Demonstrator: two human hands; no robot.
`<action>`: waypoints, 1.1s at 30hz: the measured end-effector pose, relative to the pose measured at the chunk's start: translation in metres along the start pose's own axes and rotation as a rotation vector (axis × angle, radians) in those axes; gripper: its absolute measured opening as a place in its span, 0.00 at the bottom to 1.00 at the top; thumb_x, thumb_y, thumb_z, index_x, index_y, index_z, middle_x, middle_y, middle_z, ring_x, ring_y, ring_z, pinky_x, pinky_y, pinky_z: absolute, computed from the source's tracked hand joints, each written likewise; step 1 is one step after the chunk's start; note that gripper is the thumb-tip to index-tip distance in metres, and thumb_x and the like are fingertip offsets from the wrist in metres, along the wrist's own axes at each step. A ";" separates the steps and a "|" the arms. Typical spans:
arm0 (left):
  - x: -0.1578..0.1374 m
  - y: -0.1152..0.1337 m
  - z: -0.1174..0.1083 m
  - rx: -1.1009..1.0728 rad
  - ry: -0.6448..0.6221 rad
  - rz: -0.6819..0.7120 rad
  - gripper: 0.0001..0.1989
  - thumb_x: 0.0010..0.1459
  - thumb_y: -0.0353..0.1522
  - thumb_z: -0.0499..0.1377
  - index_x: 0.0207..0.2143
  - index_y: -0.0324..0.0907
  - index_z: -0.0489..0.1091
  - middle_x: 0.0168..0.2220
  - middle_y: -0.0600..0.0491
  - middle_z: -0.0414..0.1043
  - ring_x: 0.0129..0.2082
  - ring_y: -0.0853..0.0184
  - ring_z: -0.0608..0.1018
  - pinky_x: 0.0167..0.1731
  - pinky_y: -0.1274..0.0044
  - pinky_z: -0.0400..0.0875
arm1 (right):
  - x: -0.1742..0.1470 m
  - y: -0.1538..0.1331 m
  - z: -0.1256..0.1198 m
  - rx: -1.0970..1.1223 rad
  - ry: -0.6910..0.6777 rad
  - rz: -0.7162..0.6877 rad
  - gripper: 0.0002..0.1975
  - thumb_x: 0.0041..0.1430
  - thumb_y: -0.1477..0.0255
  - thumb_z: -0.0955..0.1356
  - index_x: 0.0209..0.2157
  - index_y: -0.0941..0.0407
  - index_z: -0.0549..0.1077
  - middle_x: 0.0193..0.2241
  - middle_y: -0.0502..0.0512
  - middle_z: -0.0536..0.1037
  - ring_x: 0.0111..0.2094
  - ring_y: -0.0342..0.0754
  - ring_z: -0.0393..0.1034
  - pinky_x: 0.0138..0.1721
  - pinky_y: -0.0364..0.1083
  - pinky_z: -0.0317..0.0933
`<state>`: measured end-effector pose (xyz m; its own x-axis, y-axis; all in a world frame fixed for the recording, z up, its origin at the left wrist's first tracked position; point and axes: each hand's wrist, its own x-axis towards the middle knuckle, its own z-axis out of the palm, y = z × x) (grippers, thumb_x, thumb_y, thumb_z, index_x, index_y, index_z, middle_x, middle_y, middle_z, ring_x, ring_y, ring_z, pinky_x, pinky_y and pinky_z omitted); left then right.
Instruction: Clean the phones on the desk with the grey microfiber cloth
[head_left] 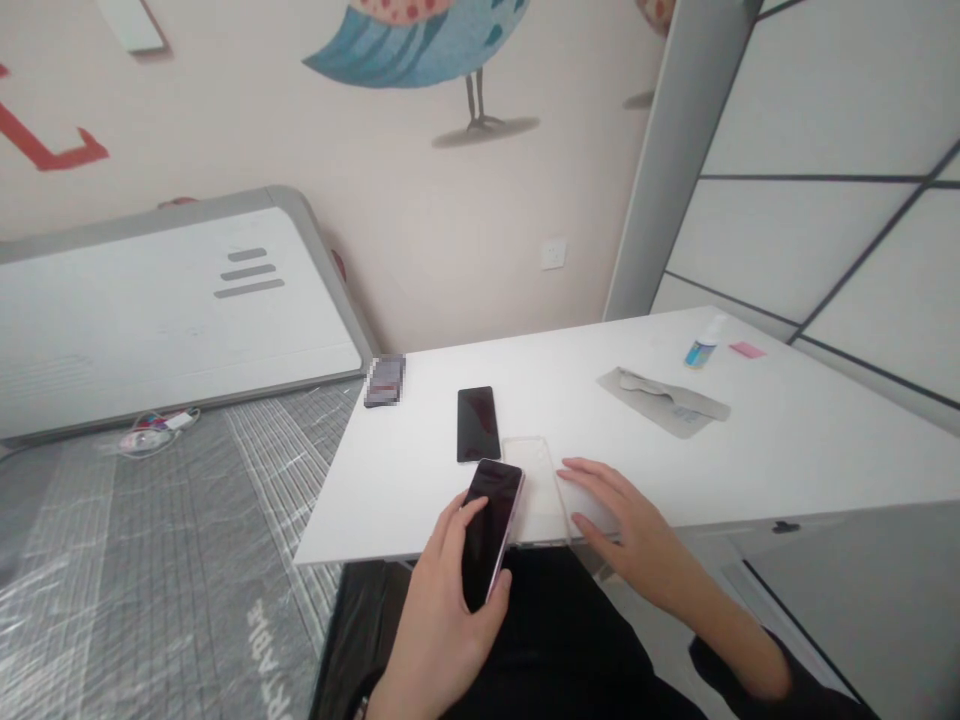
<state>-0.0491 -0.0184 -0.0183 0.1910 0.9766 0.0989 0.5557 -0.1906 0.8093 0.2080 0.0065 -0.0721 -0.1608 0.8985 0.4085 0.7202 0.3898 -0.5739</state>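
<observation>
My left hand [450,590] is closed around a smartphone [491,535] with a dark screen and a pinkish edge, tilted over the table's front edge. Beside it a clear phone case [536,485] lies on the white table. At the case's right edge my right hand [619,520] has its fingers apart; the fingertips reach that edge, but whether they touch it I cannot tell. A second dark-screened phone [478,424] lies flat just behind the held one.
On the white table [555,375] lie a blurred-out dark item [385,380] at the back left, a grey pouch [664,400], a small bottle [703,345] and a pink piece [748,350] to the right. A whiteboard [150,310] leans on the wall at left.
</observation>
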 end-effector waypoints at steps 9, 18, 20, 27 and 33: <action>0.013 0.001 0.029 0.510 -0.063 0.172 0.27 0.63 0.33 0.56 0.65 0.42 0.65 0.66 0.39 0.64 0.64 0.48 0.70 0.60 0.54 0.70 | 0.061 0.035 0.023 -0.019 -0.165 -0.115 0.39 0.54 0.82 0.59 0.69 0.55 0.59 0.66 0.63 0.65 0.67 0.56 0.58 0.68 0.65 0.54; 0.010 -0.001 0.030 0.609 -0.120 0.223 0.28 0.67 0.36 0.54 0.67 0.42 0.61 0.67 0.36 0.61 0.64 0.45 0.68 0.58 0.53 0.70 | 0.028 0.005 0.027 -0.034 -0.005 -0.056 0.25 0.63 0.76 0.60 0.61 0.56 0.68 0.53 0.65 0.75 0.55 0.60 0.68 0.58 0.64 0.65; 0.011 -0.001 0.030 0.622 -0.126 0.238 0.28 0.67 0.35 0.55 0.67 0.43 0.61 0.66 0.36 0.61 0.62 0.45 0.68 0.58 0.53 0.70 | 0.027 0.003 0.027 0.008 0.014 -0.009 0.23 0.66 0.75 0.59 0.60 0.55 0.69 0.52 0.64 0.76 0.54 0.59 0.69 0.57 0.64 0.65; 0.026 -0.004 0.023 0.572 -0.182 0.317 0.31 0.61 0.38 0.64 0.65 0.49 0.63 0.60 0.40 0.61 0.57 0.48 0.68 0.55 0.52 0.71 | 0.036 0.008 0.020 0.168 -0.062 0.166 0.18 0.67 0.63 0.61 0.49 0.55 0.76 0.45 0.62 0.79 0.48 0.58 0.73 0.52 0.60 0.67; 0.026 -0.029 0.028 0.521 -0.128 0.475 0.33 0.61 0.37 0.64 0.67 0.50 0.60 0.61 0.39 0.58 0.59 0.48 0.68 0.54 0.54 0.72 | 0.036 0.011 0.013 0.415 -0.104 0.261 0.19 0.64 0.59 0.64 0.50 0.54 0.75 0.46 0.61 0.81 0.47 0.56 0.77 0.49 0.55 0.71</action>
<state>-0.0377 0.0096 -0.0553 0.5840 0.7629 0.2774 0.6967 -0.6464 0.3109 0.2015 0.0457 -0.0735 -0.0924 0.9839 0.1530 0.4195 0.1778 -0.8902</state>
